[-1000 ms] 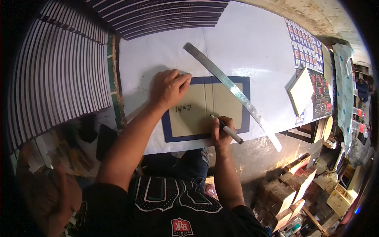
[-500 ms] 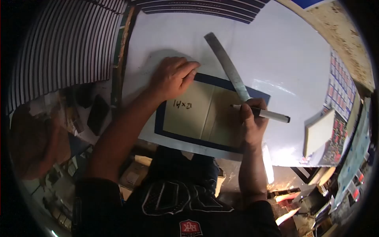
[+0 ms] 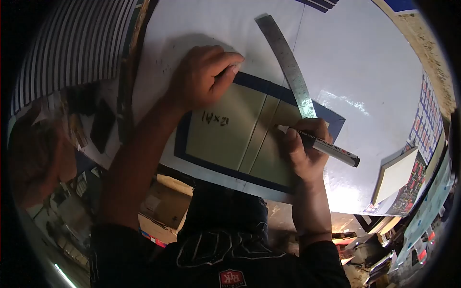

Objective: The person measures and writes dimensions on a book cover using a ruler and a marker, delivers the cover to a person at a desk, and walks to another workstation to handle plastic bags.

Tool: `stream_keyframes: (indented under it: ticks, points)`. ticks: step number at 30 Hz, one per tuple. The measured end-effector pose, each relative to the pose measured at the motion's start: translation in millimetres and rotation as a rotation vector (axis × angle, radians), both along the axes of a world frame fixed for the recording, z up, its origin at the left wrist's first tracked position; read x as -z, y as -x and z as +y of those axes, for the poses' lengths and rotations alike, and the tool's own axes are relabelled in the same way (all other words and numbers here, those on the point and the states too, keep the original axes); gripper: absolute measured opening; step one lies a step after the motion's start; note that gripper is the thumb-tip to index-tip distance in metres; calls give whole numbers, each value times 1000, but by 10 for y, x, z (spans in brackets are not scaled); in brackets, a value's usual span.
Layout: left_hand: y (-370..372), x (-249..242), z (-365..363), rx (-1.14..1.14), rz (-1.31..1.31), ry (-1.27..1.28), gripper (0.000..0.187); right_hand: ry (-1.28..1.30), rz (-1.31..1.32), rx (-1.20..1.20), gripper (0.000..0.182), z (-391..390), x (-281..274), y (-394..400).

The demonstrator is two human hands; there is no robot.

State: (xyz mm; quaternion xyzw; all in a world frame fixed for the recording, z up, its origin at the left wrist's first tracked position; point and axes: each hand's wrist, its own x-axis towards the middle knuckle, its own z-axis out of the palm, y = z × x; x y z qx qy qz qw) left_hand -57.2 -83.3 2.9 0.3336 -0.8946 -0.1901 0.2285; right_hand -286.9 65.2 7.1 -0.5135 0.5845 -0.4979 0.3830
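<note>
An open book cover (image 3: pixel 225 144) lies on the white table, with dark blue borders, cream boards and two lines down its spine. "14 x 21" is handwritten in black on its left board. My left hand (image 3: pixel 201 74) rests curled over the cover's upper left corner, thumb close to the index finger, nothing showing between them. With my right hand (image 3: pixel 307 149) I grip a whiteboard marker (image 3: pixel 336 152), its dark tip pointing left close over the right board. A steel ruler (image 3: pixel 287 62) slants across the top border, its lower end right at my right fingers.
Dark strips in a row (image 3: pixel 72 43) lie at the left, beyond the table's edge. A pale block (image 3: pixel 396 175) sits on printed sheets at the right. Another person's arm (image 3: pixel 53 153) shows at the far left. Below stands an open cardboard box (image 3: pixel 165 206).
The view has shifted, so the cover and ruler look nearer. My right hand still holds the marker over the right board, and my left hand stays at the corner.
</note>
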Motion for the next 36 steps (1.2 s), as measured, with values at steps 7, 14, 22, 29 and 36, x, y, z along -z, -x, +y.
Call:
stream_keyframes:
  ticks: [7,14,22,29,36]
  points:
    - [-10,31,11,-13,10,18,16,-38,-44,-26,20,16,17,-18]
    - [-25,51,-1,-12,56,36,16,-53,25,-61,20,31,35,23]
    - [-100,38,-18,3,186,-153,18,-52,214,-212,22,-265,-86,286]
    - [-153,22,-27,-9,165,-144,20,-132,297,-532,27,-208,-219,96]
    - [-116,89,-77,-10,232,-184,20,-169,226,-465,27,-47,-87,35]
